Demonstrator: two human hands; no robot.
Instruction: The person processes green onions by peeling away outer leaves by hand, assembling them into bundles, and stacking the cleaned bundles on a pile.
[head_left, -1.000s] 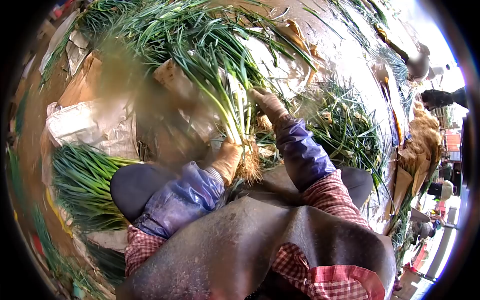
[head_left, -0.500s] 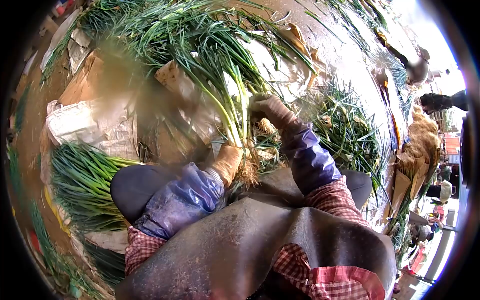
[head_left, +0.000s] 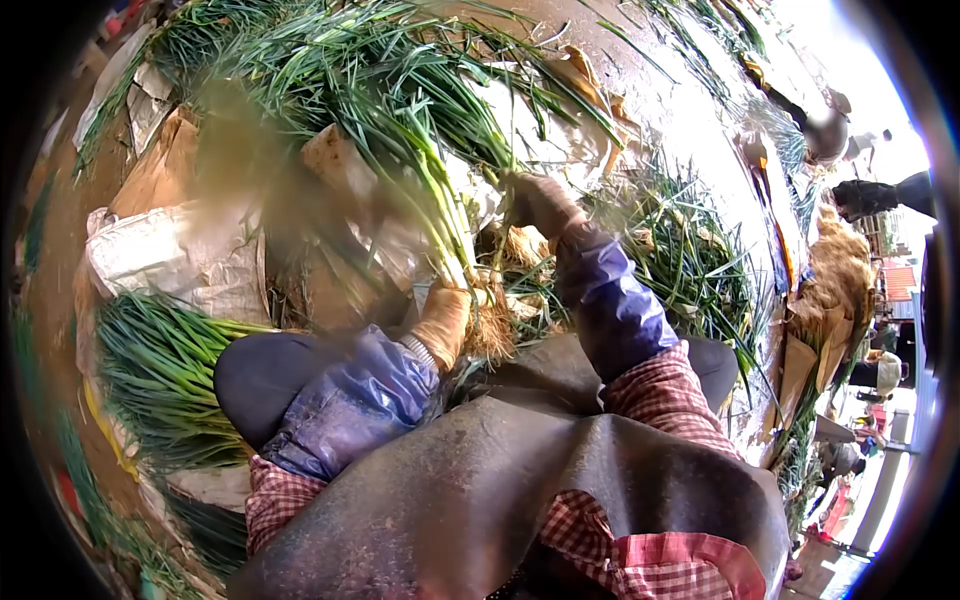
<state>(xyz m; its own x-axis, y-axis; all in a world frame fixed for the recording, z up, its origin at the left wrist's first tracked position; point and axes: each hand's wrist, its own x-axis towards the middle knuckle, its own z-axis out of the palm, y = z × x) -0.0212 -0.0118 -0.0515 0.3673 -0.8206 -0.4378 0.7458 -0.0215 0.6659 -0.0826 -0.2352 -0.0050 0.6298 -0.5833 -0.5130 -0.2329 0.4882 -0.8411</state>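
Observation:
My left hand (head_left: 443, 318), in a tan glove, is closed round a bunch of green onions (head_left: 452, 232) just above the roots. Their pale stems lean up and left toward a leafy pile, and the shaggy brown roots (head_left: 490, 322) hang beside the glove. My right hand (head_left: 543, 205), also gloved, is up and to the right with its fingers pinched on a thin green onion leaf (head_left: 498, 248). That leaf runs down toward the roots; its exact join is hard to see. Partly hidden behind the right wrist lies another root clump (head_left: 525, 247).
A big heap of green onions (head_left: 350, 70) spreads ahead. A bundle (head_left: 165, 375) lies by my left knee, and loose leaves (head_left: 690, 250) lie to the right. Sacking (head_left: 180, 250) covers ground at left. Another person's dark-gloved hand (head_left: 865, 200) shows at far right.
A pale stem that stood beside my right fingers no longer stands upright there; a thin leaf now stretches below them. My left hand has shifted slightly left, still gripping the bunch.

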